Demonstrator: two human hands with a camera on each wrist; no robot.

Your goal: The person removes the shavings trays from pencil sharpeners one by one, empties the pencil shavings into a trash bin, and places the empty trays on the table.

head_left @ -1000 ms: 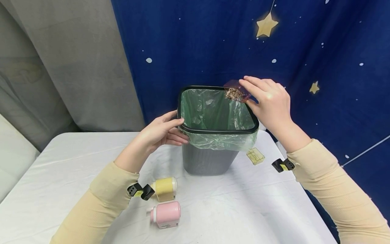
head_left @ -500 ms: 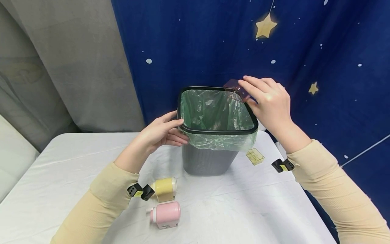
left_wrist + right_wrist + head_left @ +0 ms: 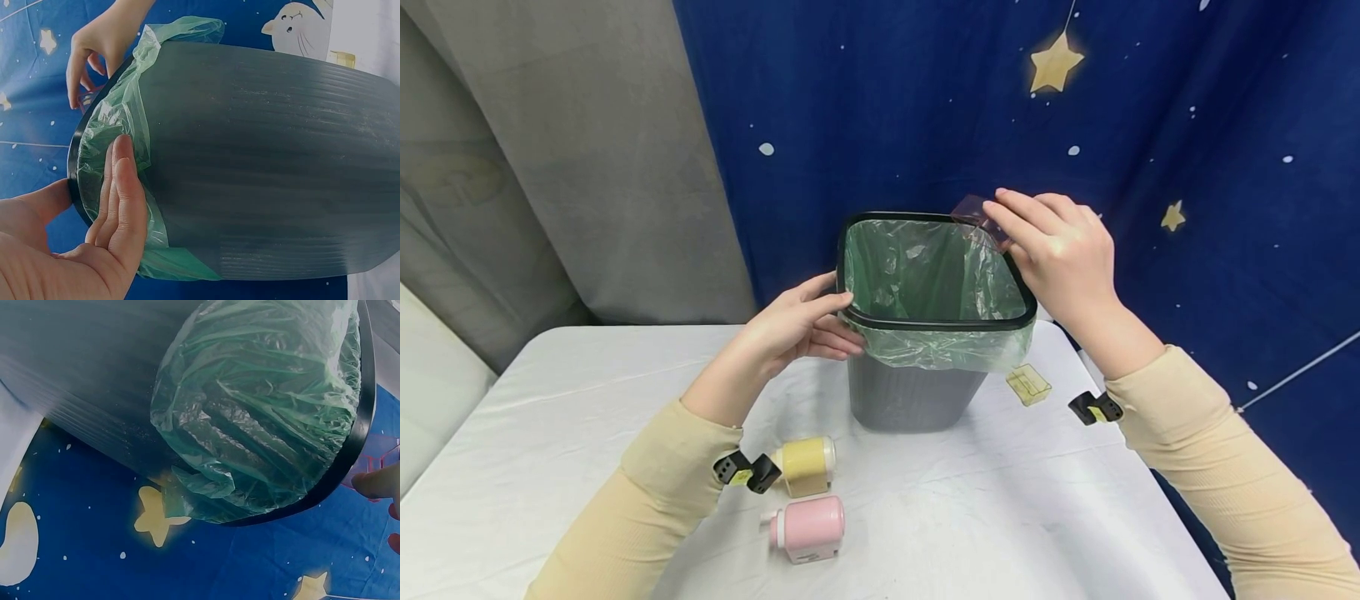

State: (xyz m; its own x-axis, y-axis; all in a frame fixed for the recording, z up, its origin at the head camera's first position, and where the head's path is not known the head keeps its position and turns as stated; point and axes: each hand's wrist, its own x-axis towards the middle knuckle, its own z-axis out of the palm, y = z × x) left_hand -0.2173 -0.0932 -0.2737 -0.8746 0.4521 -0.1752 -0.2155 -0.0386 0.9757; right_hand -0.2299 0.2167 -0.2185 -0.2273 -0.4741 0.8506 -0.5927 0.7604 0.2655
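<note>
A grey trash can [image 3: 917, 400] with a black rim and a green liner bag [image 3: 936, 346] folded over it stands on the white table. My left hand [image 3: 797, 327] holds its left side, thumb at the rim and fingers along the bag outside, as the left wrist view [image 3: 109, 219] also shows. Above the far right corner of the rim, my right hand [image 3: 1060, 250] pinches a small see-through pinkish-purple box [image 3: 973, 212], tilted toward the opening. No grains show in the box. In the right wrist view only some fingers [image 3: 378, 482] and part of the box appear.
A small see-through yellow box [image 3: 1028, 385] lies right of the can. Nearer the front, a yellow bottle [image 3: 805, 465] and a pink bottle [image 3: 808, 527] lie on their sides. A blue star-patterned curtain [image 3: 895, 100] hangs behind the table.
Brown grains seen in the tilted box a second ago have fallen out into the trash can. The right hand has shifted slightly on the box; the left hand stays put.
</note>
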